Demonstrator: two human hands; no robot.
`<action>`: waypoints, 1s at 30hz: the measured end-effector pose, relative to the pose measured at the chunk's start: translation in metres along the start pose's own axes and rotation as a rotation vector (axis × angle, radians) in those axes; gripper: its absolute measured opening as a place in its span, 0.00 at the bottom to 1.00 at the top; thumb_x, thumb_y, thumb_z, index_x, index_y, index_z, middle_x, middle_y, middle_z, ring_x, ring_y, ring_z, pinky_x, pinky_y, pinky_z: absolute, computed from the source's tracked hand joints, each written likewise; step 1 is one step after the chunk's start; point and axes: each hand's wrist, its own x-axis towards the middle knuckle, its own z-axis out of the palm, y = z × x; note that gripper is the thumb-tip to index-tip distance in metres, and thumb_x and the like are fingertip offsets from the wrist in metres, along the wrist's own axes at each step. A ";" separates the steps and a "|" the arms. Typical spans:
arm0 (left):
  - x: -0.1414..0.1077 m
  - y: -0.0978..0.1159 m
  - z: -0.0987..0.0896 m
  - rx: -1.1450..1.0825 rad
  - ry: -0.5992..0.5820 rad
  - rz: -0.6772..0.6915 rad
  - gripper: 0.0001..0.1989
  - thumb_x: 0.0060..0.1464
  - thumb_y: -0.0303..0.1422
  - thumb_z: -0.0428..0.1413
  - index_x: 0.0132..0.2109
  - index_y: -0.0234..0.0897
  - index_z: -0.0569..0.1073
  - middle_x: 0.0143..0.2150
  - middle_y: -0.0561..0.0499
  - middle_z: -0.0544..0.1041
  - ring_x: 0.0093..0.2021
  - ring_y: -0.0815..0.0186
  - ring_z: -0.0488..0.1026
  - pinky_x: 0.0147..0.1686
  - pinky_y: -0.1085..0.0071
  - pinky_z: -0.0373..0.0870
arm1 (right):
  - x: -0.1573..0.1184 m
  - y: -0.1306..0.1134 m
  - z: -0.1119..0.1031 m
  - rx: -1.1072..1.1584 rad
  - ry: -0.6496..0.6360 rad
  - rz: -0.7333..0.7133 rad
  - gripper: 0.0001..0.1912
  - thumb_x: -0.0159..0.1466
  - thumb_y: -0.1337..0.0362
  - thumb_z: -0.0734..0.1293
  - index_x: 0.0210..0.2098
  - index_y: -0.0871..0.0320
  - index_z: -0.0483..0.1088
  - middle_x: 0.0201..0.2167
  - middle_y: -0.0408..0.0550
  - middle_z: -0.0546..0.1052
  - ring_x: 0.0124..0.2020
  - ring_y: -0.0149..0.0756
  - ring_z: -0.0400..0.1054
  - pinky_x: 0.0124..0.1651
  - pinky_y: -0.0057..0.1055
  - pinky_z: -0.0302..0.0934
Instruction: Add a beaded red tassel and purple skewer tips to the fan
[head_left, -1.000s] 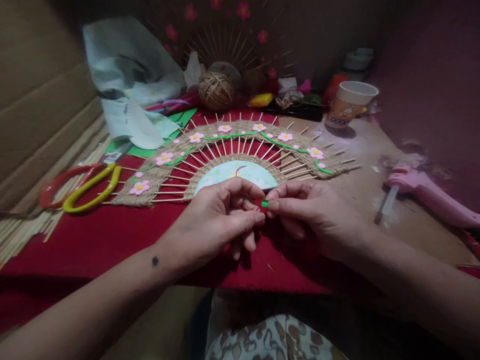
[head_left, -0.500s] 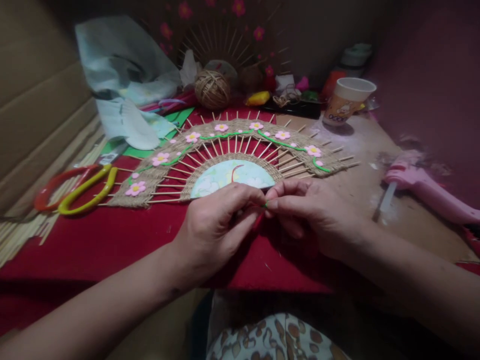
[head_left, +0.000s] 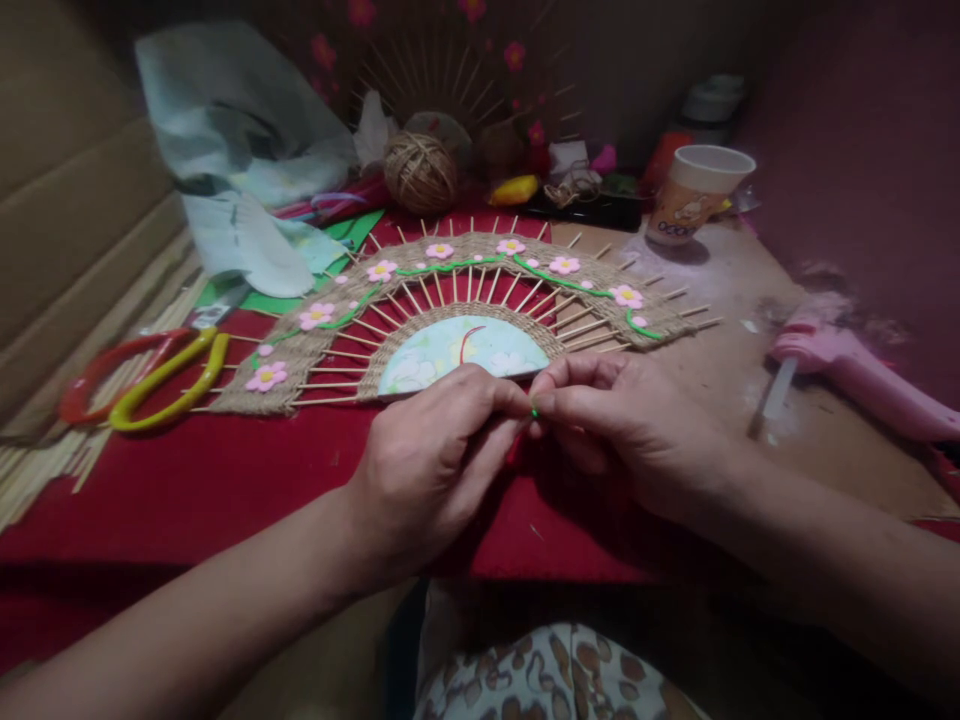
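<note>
Between the fingertips of both hands is a tiny bit of green clay [head_left: 535,411], mostly covered by the fingers. My left hand [head_left: 439,450] pinches it from the left, while my right hand [head_left: 622,415] pinches it from the right, the fingertips nearly meeting. Just beyond them lies a handmade fan [head_left: 352,292] of thin sticks woven with brown twine. Pink clay flowers with yellow centres and wavy green clay strands decorate its outer band. A pale blue floral half-circle [head_left: 409,362] with a curved red line fills its base.
Scissors [head_left: 169,385] with red and yellow handles lie left, by thin sticks [head_left: 45,455]. A twine ball [head_left: 420,172], yellow clay [head_left: 514,190] and a paper cup [head_left: 694,195] stand behind the fan. A pink glue gun [head_left: 862,375] lies right. Another fan stands at the back.
Both hands keep their pinch on the green clay, with only a slight shift of the fingertips; a little more green shows. The whole view has shifted slightly.
</note>
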 end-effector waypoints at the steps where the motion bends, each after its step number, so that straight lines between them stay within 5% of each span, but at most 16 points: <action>1: 0.000 0.000 0.000 0.009 -0.004 -0.004 0.05 0.54 0.22 0.54 0.38 0.29 0.72 0.33 0.50 0.75 0.35 0.74 0.72 0.39 0.80 0.67 | 0.000 0.000 0.000 -0.004 0.003 -0.010 0.05 0.55 0.68 0.65 0.24 0.60 0.67 0.09 0.34 0.59 0.11 0.20 0.47 0.13 0.19 0.38; 9: 0.000 0.002 -0.002 -0.023 -0.016 -0.060 0.04 0.53 0.22 0.54 0.37 0.29 0.73 0.32 0.51 0.76 0.34 0.75 0.72 0.38 0.82 0.66 | 0.000 0.001 0.000 -0.020 -0.022 -0.064 0.05 0.56 0.69 0.64 0.23 0.61 0.66 0.10 0.34 0.61 0.11 0.18 0.49 0.14 0.17 0.41; 15: 0.004 0.006 -0.001 -0.168 -0.028 -0.356 0.03 0.53 0.28 0.55 0.35 0.33 0.74 0.27 0.53 0.76 0.24 0.75 0.70 0.27 0.80 0.67 | -0.001 0.005 0.003 -0.066 0.036 -0.110 0.04 0.57 0.68 0.64 0.25 0.60 0.66 0.10 0.34 0.63 0.11 0.19 0.51 0.14 0.18 0.43; 22: 0.010 0.012 -0.005 -0.620 -0.098 -0.768 0.04 0.52 0.30 0.56 0.32 0.35 0.68 0.18 0.57 0.70 0.15 0.74 0.66 0.14 0.81 0.61 | -0.004 0.003 0.006 -0.202 0.105 -0.162 0.02 0.54 0.69 0.67 0.29 0.60 0.68 0.15 0.36 0.67 0.15 0.21 0.58 0.17 0.18 0.52; 30: 0.009 0.005 -0.010 -0.721 -0.196 -0.868 0.07 0.53 0.35 0.56 0.34 0.35 0.71 0.16 0.56 0.70 0.15 0.74 0.66 0.15 0.81 0.62 | -0.004 0.008 0.005 -0.282 0.138 -0.228 0.01 0.56 0.69 0.66 0.30 0.59 0.69 0.16 0.36 0.67 0.15 0.20 0.58 0.17 0.18 0.51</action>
